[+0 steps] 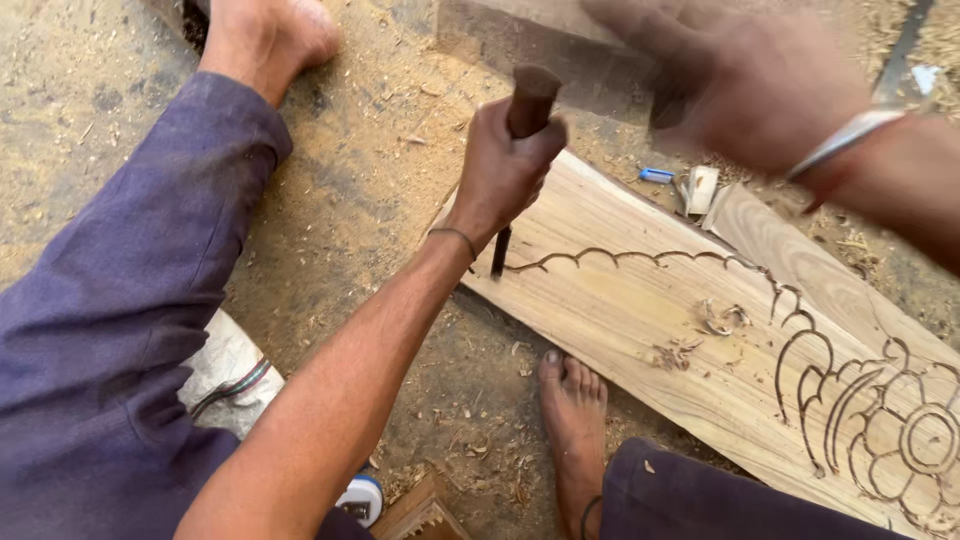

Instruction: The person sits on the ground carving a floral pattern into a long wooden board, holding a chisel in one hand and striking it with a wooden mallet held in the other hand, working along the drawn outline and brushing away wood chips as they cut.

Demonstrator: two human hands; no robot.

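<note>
My left hand (503,170) is wrapped around the wooden handle of a chisel (528,100), whose dark blade (499,252) meets the near end of a pale wooden plank (640,320). A scalloped line and a flower pattern (900,430) are cut into the plank. My right hand (740,80) is raised above the plank, blurred with motion, with a metal bangle (850,135) at the wrist. Whether it holds anything cannot be made out. Curls of shavings (722,320) lie on the plank.
I sit on a dusty floor strewn with wood chips, legs in purple trousers (110,300). One bare foot (575,420) rests against the plank's near edge, the other (270,35) lies at the top. A small blue object (657,176) lies beyond the plank.
</note>
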